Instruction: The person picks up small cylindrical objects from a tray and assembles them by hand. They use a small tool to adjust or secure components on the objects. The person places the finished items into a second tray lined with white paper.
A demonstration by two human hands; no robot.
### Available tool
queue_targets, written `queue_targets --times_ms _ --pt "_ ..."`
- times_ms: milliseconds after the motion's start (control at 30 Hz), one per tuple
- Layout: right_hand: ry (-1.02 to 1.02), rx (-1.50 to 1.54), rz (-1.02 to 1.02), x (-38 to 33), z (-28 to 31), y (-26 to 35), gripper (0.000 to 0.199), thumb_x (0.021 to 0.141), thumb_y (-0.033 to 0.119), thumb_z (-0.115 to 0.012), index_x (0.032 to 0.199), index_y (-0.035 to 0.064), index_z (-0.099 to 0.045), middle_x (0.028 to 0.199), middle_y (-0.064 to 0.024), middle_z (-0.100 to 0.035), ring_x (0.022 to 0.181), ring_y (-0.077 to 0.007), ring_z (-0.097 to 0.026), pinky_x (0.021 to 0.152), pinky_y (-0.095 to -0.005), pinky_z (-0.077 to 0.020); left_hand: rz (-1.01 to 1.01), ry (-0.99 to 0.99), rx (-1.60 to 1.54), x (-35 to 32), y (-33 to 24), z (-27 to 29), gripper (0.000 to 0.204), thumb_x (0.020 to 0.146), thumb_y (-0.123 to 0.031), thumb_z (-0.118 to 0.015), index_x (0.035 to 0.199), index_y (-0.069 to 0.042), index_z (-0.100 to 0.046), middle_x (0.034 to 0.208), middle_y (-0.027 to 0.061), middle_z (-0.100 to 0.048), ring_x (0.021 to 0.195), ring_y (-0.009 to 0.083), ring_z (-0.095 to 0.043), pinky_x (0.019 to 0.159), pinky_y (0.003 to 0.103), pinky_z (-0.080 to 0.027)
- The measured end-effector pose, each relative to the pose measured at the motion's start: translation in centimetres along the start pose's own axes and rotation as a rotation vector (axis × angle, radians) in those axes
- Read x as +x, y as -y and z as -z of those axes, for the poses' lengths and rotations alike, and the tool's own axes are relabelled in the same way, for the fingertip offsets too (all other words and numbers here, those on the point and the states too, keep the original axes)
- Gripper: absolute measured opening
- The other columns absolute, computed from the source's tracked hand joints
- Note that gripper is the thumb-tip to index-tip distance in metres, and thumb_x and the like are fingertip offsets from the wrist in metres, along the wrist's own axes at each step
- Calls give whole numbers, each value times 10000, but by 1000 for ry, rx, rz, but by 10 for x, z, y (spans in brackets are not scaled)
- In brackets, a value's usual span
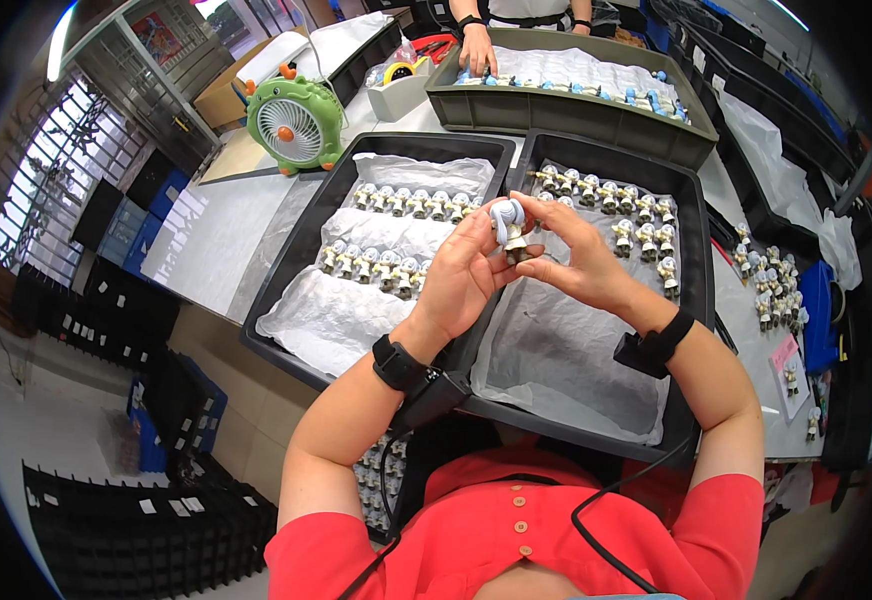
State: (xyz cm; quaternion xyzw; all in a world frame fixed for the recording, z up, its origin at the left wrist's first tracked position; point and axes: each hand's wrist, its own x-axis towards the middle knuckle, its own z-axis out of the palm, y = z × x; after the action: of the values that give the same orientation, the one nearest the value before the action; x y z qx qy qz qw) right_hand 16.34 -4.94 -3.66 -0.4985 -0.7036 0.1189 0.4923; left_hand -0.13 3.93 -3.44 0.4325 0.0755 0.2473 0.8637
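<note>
A small toy figurine (pixel 509 224) with pale blue-white hair and a light body is held up between my two hands. My left hand (pixel 463 268) grips it from the left with its fingers closed round it. From the right, my right hand (pixel 584 258) pinches it with thumb and fingers. Below the hands two black trays stand side by side. The left tray (pixel 301 268) holds two rows of similar figurines on white tissue paper. In the right tray (pixel 691 300) more figurines stand in rows at the far end, with bare tissue (pixel 576 360) nearer me.
A green cartoon-shaped fan (pixel 296 125) stands at the far left. Beyond the trays, another person's hand (pixel 478 48) reaches into a grey-green crate (pixel 566 112) of figurines. Loose figurines (pixel 771 285) cluster on the right table beside a blue container (pixel 818 315). Black crates (pixel 146 530) stack at lower left.
</note>
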Motion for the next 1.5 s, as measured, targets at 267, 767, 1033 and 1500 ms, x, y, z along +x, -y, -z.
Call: queue_targets --times_ms 267,767,1033,1500 --pt "-1 43 -4 -1 0 5 726 749 118 -672 1388 98 -327 1160 -127 -562 1049 -252 -530 930 -367 -410 -4 -51 16 -2 -3 2 378 941 -264 -412 1257 -57 -390 1213 151 -522 1075 305 -564 898 394 -478" --pt "26 51 35 -1 1 2 665 731 87 -626 1349 53 -382 1232 -162 -528 1127 -302 -508 960 -384 -391 -51 -24 18 -1 -2 0 430 892 -214 -433 1270 -21 -369 1216 163 -515 1093 317 -548 929 425 -455" --pt "17 56 31 -1 0 3 635 719 43 -601 1325 41 -414 1265 -145 -510 1134 -286 -503 966 -367 -393 -83 -36 35 -2 0 1 406 869 -154 -456 1243 -29 -357 1224 175 -491 1114 324 -529 942 425 -438" --pt "16 75 15 -1 1 3 680 719 47 -624 1352 66 -378 1253 -139 -519 1154 -271 -503 976 -372 -389 -84 -53 16 -2 0 -1 427 866 -167 -464 1254 -19 -362 1216 157 -499 1106 321 -532 939 426 -436"
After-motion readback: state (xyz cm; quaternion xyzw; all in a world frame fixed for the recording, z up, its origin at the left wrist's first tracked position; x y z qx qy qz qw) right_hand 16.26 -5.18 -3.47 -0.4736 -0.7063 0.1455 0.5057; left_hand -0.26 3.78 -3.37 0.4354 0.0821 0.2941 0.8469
